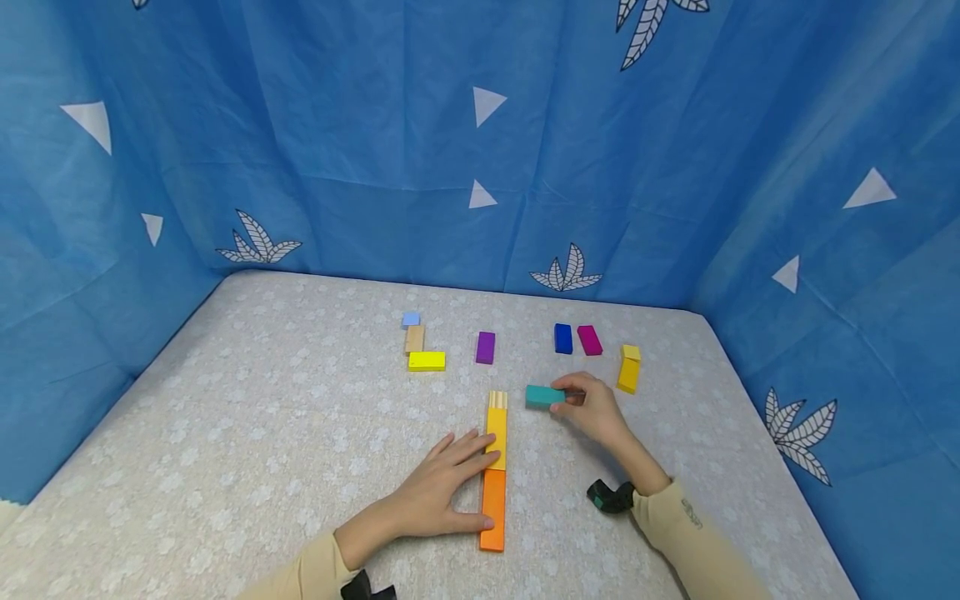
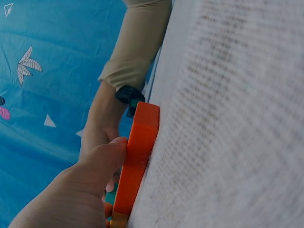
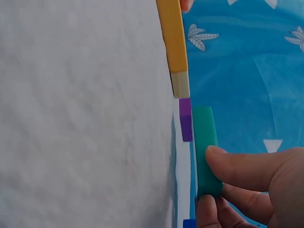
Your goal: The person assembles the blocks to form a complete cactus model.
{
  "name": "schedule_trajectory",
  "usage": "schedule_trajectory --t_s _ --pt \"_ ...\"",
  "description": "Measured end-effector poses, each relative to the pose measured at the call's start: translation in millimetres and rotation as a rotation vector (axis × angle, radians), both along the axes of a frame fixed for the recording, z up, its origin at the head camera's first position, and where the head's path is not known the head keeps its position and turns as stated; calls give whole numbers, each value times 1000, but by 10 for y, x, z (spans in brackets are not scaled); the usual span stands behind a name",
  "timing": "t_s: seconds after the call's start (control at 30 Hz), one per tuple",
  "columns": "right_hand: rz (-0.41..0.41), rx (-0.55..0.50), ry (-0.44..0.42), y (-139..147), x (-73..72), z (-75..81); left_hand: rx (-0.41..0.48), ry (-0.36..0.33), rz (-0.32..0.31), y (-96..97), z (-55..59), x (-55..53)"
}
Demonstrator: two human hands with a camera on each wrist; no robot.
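Observation:
In the head view my right hand (image 1: 592, 406) pinches one end of a teal block (image 1: 542, 397) between thumb and fingers. The right wrist view shows the thumb on one broad face of that teal block (image 3: 205, 137), its far end free. My left hand (image 1: 441, 487) lies with fingers spread along a straight row of blocks. Its thumb touches the orange block (image 1: 492, 517) at the near end, and fingertips rest on the yellow-orange block (image 1: 496, 421) beyond it. A small pale cream piece (image 1: 498, 399) with stripes ends the row, just left of the teal block.
Farther back lie a purple block (image 1: 485, 347), a dark blue block (image 1: 563, 338) and a magenta block (image 1: 589, 340). Two yellow pieces (image 1: 628, 375) sit at right. A bright yellow block (image 1: 427, 361), wooden block (image 1: 415, 339) and light blue piece (image 1: 411, 319) cluster left. Blue curtains (image 1: 480, 242) surround the table.

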State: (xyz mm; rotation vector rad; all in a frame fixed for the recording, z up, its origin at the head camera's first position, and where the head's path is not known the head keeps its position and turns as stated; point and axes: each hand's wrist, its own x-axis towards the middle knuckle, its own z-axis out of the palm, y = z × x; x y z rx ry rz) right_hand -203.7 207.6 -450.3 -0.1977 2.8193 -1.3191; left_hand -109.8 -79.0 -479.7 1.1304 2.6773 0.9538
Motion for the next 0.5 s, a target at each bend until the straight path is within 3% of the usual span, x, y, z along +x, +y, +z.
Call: schedule_trajectory --t_s 0.5 --pt "100 18 -42 -142 185 37 -12 -24 5 4 -10 -9"
